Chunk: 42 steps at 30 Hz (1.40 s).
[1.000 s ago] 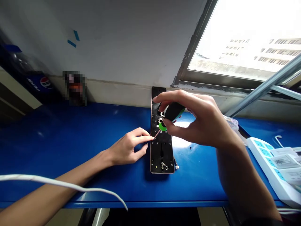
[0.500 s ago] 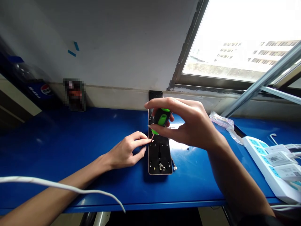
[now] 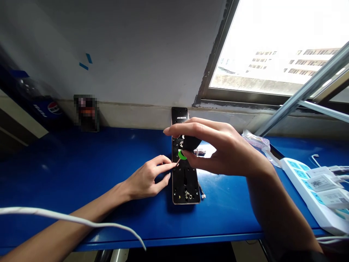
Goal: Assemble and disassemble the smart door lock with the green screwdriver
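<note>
Blue tabletop (image 3: 117,153) supporting long black panel (image 3: 178,180), inner side facing up. Right hand (image 3: 226,149) gripping screwdriver (image 3: 191,142), shaft slanting to panel's edge; left hand (image 3: 147,178) reaching there, fingers parted. Screwdriver work seemingly continuing; connector (image 3: 203,196) lying loose, amount left unclear.

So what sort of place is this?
Probably an indoor workbench by a window: a screwdriver over a black panel on the blue table, with a loaded power strip nearby.

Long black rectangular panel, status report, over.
Right hand gripping black-and-green screwdriver, tip near left edge of panel. Left hand open, fingertip at shaft. Panel flat on blue table. Dark cable, white plug alongside, clear of tool.
</note>
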Available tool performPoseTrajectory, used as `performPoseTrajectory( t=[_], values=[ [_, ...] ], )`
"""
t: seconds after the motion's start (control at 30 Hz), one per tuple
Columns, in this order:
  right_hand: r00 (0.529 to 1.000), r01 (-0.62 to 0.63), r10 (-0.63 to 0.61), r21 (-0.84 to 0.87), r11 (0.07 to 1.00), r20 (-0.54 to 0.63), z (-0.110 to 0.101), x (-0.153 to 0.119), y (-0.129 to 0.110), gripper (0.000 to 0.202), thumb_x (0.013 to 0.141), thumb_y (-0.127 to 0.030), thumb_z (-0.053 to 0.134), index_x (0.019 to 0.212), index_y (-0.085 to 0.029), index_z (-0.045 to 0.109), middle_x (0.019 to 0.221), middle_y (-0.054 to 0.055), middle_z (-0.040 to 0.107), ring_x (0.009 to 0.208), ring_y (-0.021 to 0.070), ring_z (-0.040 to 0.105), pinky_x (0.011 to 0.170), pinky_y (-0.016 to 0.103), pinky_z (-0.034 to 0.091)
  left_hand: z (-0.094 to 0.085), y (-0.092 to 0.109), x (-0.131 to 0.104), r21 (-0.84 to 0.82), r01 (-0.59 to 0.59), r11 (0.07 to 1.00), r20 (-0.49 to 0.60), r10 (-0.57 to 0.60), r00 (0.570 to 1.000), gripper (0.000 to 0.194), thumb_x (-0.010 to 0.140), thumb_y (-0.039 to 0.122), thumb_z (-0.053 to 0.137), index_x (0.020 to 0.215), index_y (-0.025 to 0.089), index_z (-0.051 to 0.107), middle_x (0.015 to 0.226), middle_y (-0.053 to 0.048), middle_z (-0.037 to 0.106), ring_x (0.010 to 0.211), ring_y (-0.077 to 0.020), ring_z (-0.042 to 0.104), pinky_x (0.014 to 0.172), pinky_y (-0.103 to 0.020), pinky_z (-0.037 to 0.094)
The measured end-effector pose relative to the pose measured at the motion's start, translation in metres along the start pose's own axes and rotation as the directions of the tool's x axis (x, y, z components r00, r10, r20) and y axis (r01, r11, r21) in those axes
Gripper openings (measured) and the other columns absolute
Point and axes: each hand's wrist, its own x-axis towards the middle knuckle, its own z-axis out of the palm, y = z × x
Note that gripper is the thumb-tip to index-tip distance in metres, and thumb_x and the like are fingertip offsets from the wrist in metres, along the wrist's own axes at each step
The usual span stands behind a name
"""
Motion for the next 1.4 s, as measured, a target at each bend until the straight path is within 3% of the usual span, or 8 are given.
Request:
performPoseTrajectory(
  t=[0.37,0.53,0.63,0.77,0.9,1.2,1.33,1.4],
  values=[
    [0.999,-0.030,0.028,-0.033,0.999,-0.047,0.006,0.001,0.002,0.039,0.097,-0.010,0.061,0.134,-0.019,0.061,0.114,0.006,0.074,0.086,0.0110,0.065,0.077,0.024,0.055,0.004,-0.003,-0.002,-0.013,0.042,0.999,0.013,-0.042,0.999,0.038,0.100,0.018,0.057,0.137,0.021,0.064,0.121,-0.009,0.065,0.107,-0.0191,0.067,0.096,-0.034,0.060],
    [0.993,-0.059,0.036,-0.207,0.977,-0.113,0.012,0.002,-0.001,0.014,0.097,-0.031,0.070,0.099,-0.017,0.070,0.078,-0.002,0.065,0.061,0.0075,0.049,0.055,0.023,0.041,0.008,-0.008,-0.004,0.000,0.069,0.998,-0.012,-0.069,0.998,0.035,0.101,0.022,0.062,0.136,0.021,0.066,0.122,-0.009,0.069,0.109,-0.0205,0.069,0.096,-0.033,0.061],
    [0.987,-0.076,0.035,-0.260,0.963,-0.160,0.013,0.002,-0.002,0.025,0.096,-0.034,0.072,0.080,-0.017,0.065,0.066,-0.004,0.056,0.057,0.0074,0.041,0.051,0.024,0.034,0.012,-0.012,-0.005,-0.008,0.077,0.997,-0.036,-0.077,0.996,0.036,0.100,0.026,0.067,0.136,0.023,0.066,0.119,-0.008,0.070,0.107,-0.0202,0.070,0.093,-0.032,0.062],
    [0.988,-0.111,0.095,-0.136,0.984,-0.120,0.011,0.002,-0.004,0.010,0.098,-0.026,0.067,0.099,-0.017,0.069,0.080,-0.001,0.069,0.065,0.0081,0.056,0.060,0.022,0.045,0.011,-0.012,-0.002,-0.060,0.122,0.991,-0.019,-0.123,0.992,0.035,0.098,0.031,0.070,0.132,0.024,0.068,0.123,-0.007,0.068,0.108,-0.0201,0.070,0.096,-0.034,0.061],
    [0.995,-0.104,0.105,0.069,0.992,0.000,0.004,0.001,-0.006,0.033,0.092,-0.007,0.062,0.123,-0.016,0.066,0.102,0.003,0.076,0.080,0.0093,0.067,0.072,0.021,0.053,0.008,-0.011,0.000,-0.105,0.154,0.983,-0.003,-0.155,0.988,0.032,0.096,0.030,0.072,0.128,0.025,0.070,0.118,-0.004,0.067,0.105,-0.0181,0.069,0.097,-0.033,0.059],
    [0.987,-0.151,0.148,-0.047,0.987,-0.059,0.000,-0.005,-0.002,0.012,0.095,-0.022,0.069,0.104,-0.017,0.075,0.089,0.003,0.077,0.072,0.0112,0.068,0.066,0.024,0.051,0.010,-0.013,-0.001,-0.110,0.163,0.980,0.003,-0.164,0.987,0.041,0.097,0.035,0.071,0.137,0.027,0.065,0.113,-0.003,0.065,0.102,-0.0175,0.066,0.095,-0.033,0.059],
    [0.994,-0.105,0.103,0.094,0.990,0.029,-0.001,-0.006,-0.011,0.048,0.091,-0.004,0.059,0.136,-0.017,0.063,0.111,0.006,0.077,0.086,0.0117,0.069,0.074,0.024,0.054,0.008,-0.010,0.002,-0.109,0.157,0.982,0.002,-0.157,0.988,0.033,0.097,0.033,0.071,0.128,0.025,0.068,0.108,-0.003,0.065,0.098,-0.0174,0.066,0.093,-0.034,0.059],
    [0.994,-0.106,0.105,0.049,0.993,0.028,0.001,-0.007,-0.014,0.047,0.092,-0.008,0.060,0.137,-0.017,0.064,0.109,0.007,0.076,0.081,0.0116,0.066,0.069,0.024,0.053,0.008,-0.010,0.003,-0.104,0.153,0.983,0.003,-0.153,0.988,0.028,0.096,0.033,0.071,0.122,0.024,0.070,0.108,-0.003,0.066,0.097,-0.0181,0.066,0.091,-0.034,0.059]
  ],
)
